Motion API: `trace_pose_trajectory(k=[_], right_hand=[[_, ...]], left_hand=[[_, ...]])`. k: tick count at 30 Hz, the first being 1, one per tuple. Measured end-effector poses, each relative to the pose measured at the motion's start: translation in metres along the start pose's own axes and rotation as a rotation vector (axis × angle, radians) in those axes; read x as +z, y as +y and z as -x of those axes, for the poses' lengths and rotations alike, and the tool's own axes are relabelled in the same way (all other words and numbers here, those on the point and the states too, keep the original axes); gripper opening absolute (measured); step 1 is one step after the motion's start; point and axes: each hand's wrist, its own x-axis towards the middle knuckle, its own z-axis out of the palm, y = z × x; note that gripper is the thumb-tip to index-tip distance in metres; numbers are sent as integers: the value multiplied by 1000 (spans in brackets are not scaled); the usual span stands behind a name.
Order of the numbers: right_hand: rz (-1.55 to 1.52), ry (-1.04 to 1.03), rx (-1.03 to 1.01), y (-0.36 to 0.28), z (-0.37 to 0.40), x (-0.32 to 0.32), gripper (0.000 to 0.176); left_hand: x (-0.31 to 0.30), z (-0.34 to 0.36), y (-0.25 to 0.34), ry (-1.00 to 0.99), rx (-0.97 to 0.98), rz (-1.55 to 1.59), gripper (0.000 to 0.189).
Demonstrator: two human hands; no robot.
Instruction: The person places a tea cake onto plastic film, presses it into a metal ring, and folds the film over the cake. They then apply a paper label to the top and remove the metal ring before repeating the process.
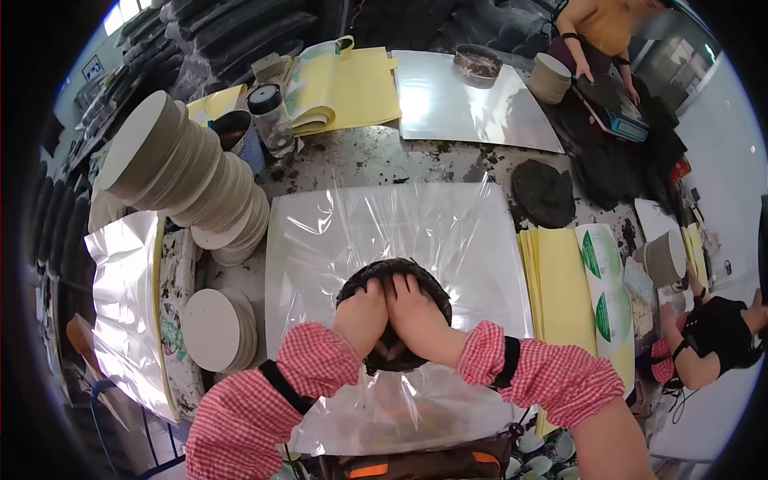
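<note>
A round, dark, fibrous cake (436, 296) lies in front of me on crinkled clear plastic film (320, 216). The film is spread across a white square board (516, 264). My left hand (364, 316) bears down on the left half of the cake, its fingers bent and pressed into it. Against it, my right hand (416, 316) presses on the right half with its fingers close together. The thumbs point toward me, partly shaded. Red-checked sleeves with black bands cover my forearms. What lies beneath the palms is hidden.
Tall stacks of pale round discs (152, 160) and a shorter stack (216, 328) stand left. Yellow paper sheets (560, 296), a dark flat cake (542, 194), a clear jar (272, 120) and a metal sheet (480, 112) surround the board. Two other people (596, 32) work at right.
</note>
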Motion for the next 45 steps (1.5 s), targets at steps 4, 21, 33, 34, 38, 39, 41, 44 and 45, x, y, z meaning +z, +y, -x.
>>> trace_pose_trajectory(k=[4,21,33,34,38,39,41,44,45], right_hand=[[-154,56,-117,8,7,-15,77],[-197,482,132,38,15,-31,74],[-194,560,33,44,18,-39,68],[-223,618,103,52,45,-53,66],[-821,353,556,109,145,-25,55],[-1027,24,708,105,158,-37,53],[-1130,-106,579,86,171,-77,49],[-1709,385,142,103,196,-109,37],[-1703,402,137,116,194,-110,37]], left_hand=[[-33,21,-8,36,222,56,47],[-40,49,11,391,274,622,16],[-53,28,-35,633,90,325,70],[-57,55,-47,659,-29,368,66],[-25,133,-83,605,-479,775,41],[-17,144,-93,250,-507,1085,31],[-33,147,-98,-129,-504,1359,22],[-66,159,-96,309,-201,1702,15],[-55,155,-103,456,-265,1589,15]])
